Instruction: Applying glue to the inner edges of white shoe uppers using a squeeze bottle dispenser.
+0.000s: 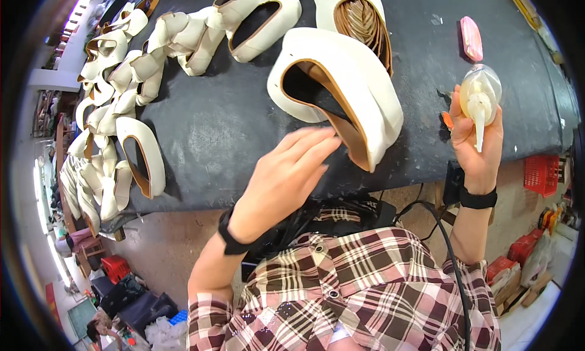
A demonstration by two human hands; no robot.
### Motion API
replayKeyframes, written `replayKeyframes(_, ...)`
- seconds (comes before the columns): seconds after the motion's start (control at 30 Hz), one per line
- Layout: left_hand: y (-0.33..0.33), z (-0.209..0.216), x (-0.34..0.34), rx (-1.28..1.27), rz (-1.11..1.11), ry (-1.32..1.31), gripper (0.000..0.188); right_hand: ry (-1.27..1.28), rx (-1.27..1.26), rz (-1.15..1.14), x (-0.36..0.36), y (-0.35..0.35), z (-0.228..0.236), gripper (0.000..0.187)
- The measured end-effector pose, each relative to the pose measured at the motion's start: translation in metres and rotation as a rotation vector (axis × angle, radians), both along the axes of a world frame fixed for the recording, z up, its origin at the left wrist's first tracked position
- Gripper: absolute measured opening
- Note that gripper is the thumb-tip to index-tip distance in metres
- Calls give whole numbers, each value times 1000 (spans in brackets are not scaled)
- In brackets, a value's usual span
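Note:
In my right hand (475, 138) is a clear squeeze bottle (489, 86) with pale contents; its white nozzle points toward me. The fingers are closed around it. My left hand (283, 174) has its fingers stretched out and holds nothing. Its fingertips are at the near edge of a white shoe upper (372, 89) with a brown lining; whether they touch it I cannot tell. That upper stands with its dark opening facing left. Just behind it lies a stack of white uppers (326, 0), nested together, with brown linings showing.
A long line of white shoe uppers (131, 77) runs along the left of the black work table (201, 125). One upper (143, 156) sits apart at its near end. A pink oblong object (471, 39) lies beyond the bottle. Red baskets (541, 174) stand on the right, below table level.

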State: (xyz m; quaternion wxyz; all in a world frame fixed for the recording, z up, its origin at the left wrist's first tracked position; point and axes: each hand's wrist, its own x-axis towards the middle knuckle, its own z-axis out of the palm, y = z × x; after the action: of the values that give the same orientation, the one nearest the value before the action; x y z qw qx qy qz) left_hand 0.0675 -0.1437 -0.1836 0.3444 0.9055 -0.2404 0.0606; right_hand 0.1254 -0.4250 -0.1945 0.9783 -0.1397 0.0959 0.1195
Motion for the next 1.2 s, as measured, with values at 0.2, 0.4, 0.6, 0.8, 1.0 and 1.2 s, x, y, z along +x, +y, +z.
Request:
replayKeyframes(0.2,-13,-61,12,-39,12,-70,24,32,-2,8,1,-21,-37,34)
replayKeyframes(0.4,2,-31,6,-632,249,251,22,223,-381,-104,2,8,-36,38)
replayKeyframes(0.6,2,-5,-19,-929,307,313,25,-283,-536,-10,19,60,14,41)
replayKeyframes(0.8,-6,9,-20,-1012,325,358,23,-509,-695,-98,31,84,38,39)
replayKeyframes(1.0,-3,12,-23,-1000,317,380,22,-538,-582,-6,31,102,38,34)
replayKeyframes(1.2,4,10,-25,-986,287,385,24,-572,-645,-45,36,100,37,35)
